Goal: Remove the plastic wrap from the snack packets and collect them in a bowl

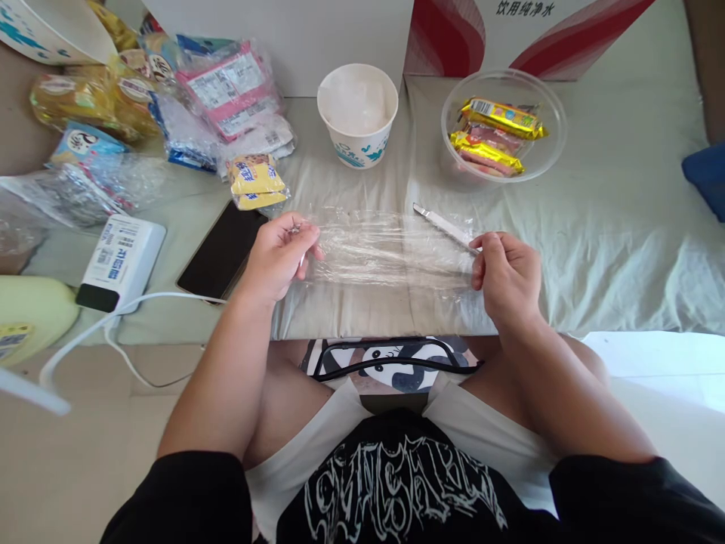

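A crinkled, see-through plastic bag (377, 253) is stretched sideways above the cloth between my hands. My left hand (285, 253) is closed, its thumb and fingers pinching the bag's left end. My right hand (508, 276) is closed too, gripping the rear end of a slim silver scalpel (445, 227) whose blade points up and left over the bag. The bag's right end reaches the right fingers; whether they pinch it as well is hard to see. A white paper tub (362, 147) with blue print stands beyond the bag.
A clear round bowl (501, 170) holds yellow-wrapped snacks. Packaged snacks (226, 91) pile up at left, near a black phone (220, 253) and a white power bank (121, 261) with a cable (170, 295). Large boxes (283, 45) line the back. The cloth-covered edge (385, 325) is before my lap.
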A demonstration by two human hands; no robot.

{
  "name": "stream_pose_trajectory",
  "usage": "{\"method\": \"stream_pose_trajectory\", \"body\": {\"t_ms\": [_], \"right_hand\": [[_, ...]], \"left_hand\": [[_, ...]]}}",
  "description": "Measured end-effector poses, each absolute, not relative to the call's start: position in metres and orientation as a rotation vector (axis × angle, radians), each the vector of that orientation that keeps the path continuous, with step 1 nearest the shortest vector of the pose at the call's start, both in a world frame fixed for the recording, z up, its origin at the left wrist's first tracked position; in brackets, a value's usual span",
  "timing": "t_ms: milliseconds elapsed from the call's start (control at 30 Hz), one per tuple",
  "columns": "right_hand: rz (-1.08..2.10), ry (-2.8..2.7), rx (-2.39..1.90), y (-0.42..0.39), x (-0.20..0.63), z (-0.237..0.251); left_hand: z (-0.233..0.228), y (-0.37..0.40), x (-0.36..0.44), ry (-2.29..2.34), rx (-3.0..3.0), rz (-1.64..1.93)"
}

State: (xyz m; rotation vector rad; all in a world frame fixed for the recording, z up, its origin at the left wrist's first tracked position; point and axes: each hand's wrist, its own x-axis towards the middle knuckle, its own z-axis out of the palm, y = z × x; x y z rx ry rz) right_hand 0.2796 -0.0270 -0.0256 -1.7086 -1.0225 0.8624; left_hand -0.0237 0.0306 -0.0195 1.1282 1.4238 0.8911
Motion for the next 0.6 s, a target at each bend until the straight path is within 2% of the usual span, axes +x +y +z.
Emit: {"method": "stream_pose_trajectory", "body": {"t_ms": [200,400,600], "right_hand": [[0.93,-1.157,-1.708,-0.028,0.279,-0.027],[0.637,-1.262,-1.941,-0.024,0.287,-0.03],[0.461,-1.382,-1.96,-0.018,0.295,-0.038]], "left_hand": [[-0.036,0.038,-0.025,1.527,1.145,1.006],[-0.037,0.042,-0.021,1.579,1.247,1.003],[-0.039,0.044,-0.019,1.575,1.237,0.951]]}}
